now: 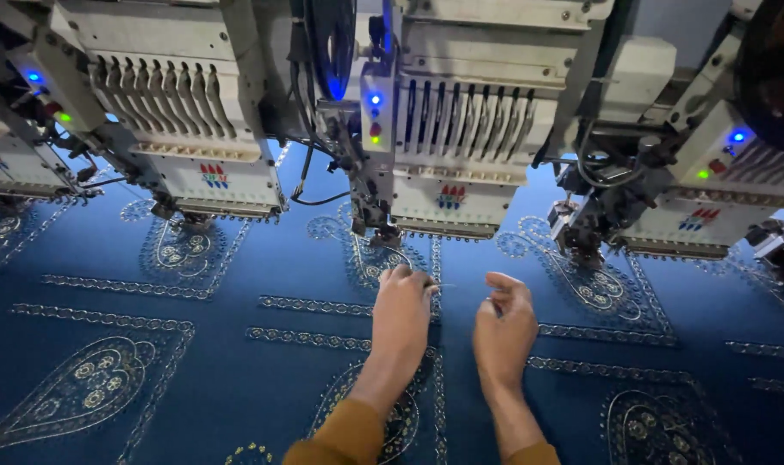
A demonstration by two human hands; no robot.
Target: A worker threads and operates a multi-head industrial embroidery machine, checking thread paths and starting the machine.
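blue embroidered fabric (237, 362) spans the bed under a row of embroidery heads. your left hand (402, 312) and right hand (504, 323) pinch a thin thread (448, 285) between them, at 6 o'clock of the middle head (452, 172). keep it taut, fingers clear of needles.

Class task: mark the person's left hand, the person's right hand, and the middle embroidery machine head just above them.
left hand (401, 306), head view, on the back of the hand.
right hand (504, 331), head view, on the back of the hand.
cream-white middle embroidery machine head (457, 176), head view, on its front panel.
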